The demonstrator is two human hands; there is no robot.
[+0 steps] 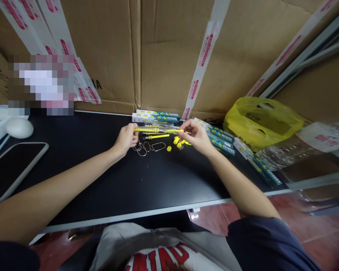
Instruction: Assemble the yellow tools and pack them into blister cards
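A slim yellow spring scale with a clear tube is held level between my two hands, above the black table. My left hand is closed around its left end, where a yellow graduated strip shows. At the other end, my right hand pinches the yellow tip between thumb and fingers. Beneath lie another yellow rod with a metal end and several bent metal wire hooks. A small yellow cap sits in front, and more small yellow pieces are clustered near my right fingers.
Long printed boxes lie behind my hands, with more boxes to the right. Beyond these are a yellow plastic bag and a clear plastic bottle. A phone rests at left. Cardboard rises along the back edge.
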